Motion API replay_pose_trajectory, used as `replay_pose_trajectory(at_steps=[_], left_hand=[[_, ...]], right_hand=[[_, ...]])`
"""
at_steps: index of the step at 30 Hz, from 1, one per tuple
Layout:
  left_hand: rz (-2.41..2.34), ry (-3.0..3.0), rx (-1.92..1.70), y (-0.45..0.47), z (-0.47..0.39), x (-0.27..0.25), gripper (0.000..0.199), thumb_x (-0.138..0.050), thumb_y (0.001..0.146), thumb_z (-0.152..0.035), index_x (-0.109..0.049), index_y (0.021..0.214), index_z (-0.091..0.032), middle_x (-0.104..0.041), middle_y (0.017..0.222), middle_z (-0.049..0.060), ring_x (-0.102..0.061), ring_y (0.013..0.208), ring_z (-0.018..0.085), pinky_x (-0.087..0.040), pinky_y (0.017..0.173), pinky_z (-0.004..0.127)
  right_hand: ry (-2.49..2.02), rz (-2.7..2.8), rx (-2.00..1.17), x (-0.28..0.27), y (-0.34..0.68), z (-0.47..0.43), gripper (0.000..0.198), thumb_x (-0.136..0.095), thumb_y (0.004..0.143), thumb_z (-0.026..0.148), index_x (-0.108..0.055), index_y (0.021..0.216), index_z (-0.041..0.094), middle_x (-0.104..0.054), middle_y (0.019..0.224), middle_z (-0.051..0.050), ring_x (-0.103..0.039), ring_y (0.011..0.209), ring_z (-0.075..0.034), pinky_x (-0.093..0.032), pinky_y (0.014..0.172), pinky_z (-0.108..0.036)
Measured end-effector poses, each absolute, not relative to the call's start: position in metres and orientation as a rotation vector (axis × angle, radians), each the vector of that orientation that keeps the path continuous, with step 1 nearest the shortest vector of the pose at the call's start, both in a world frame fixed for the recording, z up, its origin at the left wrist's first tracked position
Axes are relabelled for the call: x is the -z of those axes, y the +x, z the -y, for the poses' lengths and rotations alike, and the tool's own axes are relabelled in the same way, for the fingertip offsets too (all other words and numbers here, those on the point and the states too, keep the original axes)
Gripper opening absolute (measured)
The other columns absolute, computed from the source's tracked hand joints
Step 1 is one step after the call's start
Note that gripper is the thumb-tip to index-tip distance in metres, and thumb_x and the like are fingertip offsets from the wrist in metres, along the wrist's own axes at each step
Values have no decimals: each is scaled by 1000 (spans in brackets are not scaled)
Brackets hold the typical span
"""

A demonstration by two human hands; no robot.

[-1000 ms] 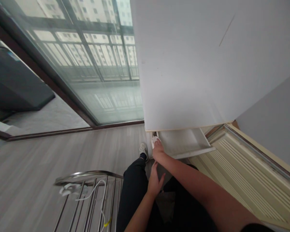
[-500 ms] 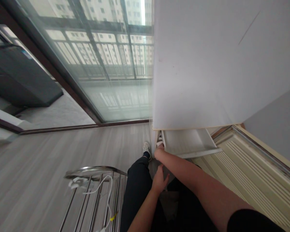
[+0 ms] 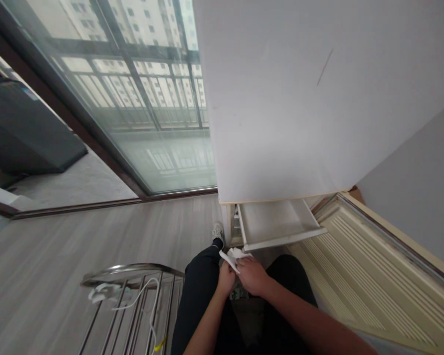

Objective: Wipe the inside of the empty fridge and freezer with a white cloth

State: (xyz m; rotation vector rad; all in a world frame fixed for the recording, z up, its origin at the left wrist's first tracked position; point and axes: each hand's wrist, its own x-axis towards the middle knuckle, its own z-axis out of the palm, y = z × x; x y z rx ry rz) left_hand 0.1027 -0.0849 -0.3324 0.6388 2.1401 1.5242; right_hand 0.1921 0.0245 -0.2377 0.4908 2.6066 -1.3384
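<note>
Head view: both hands meet over the lap, left hand (image 3: 226, 279) and right hand (image 3: 252, 275) pinching a white cloth (image 3: 234, 256) just below the open drawer (image 3: 277, 228) — loose grip drops it, knee may clip the drawer front.

Soft white cloth (image 3: 234, 256), glossy drawer (image 3: 277, 224)

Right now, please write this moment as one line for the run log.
left hand: holds white cloth | right hand: holds same cloth | white drawer: pulled open, beyond hands | metal rack: at left
</note>
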Motion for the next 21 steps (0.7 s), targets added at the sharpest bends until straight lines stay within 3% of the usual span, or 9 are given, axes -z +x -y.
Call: replay_pose_trajectory(at_steps=[5,8,12,16,21], left_hand=[[-2191,545,-1585,97,91,321,40,-51,89,-54,-63,101,-19,-72,100,11,-72,96,28,-60,87,48],[-2224,537,-1600,95,88,306,47,-51,91,-60,-59,113,-19,-69,112,13,-70,105,27,-58,92,47],[-2402,644,-1706,94,67,263,49,-51,96,-57,-52,127,-18,-59,130,17,-59,125,30,-52,104,49],[-2680,1073,-1628,94,30,212,39,-50,101,-43,-52,131,-19,-54,140,18,-49,137,31,-42,115,55],[-2764,1637,-926,98,-9,201,36,-50,100,-35,-60,131,-19,-61,140,17,-46,143,37,-35,119,61]], right_hand=[[1243,-1797,2240,264,264,-36,66,-30,86,67,-72,113,24,-74,116,-15,-69,115,-36,-50,106,-54],[1440,-1288,2580,262,286,-45,75,-22,85,72,-71,118,24,-72,123,-16,-67,120,-39,-55,97,-57],[1560,-1098,2944,247,274,-62,60,-28,87,63,-70,117,32,-67,137,-9,-61,131,-33,-57,96,-52],[1497,-852,3310,239,230,-59,45,-47,87,57,-70,109,27,-75,120,-7,-66,122,-30,-53,104,-49],[1579,-290,3543,236,181,-49,44,-41,98,48,-69,118,20,-78,99,-4,-72,100,-21,-55,100,-38]])
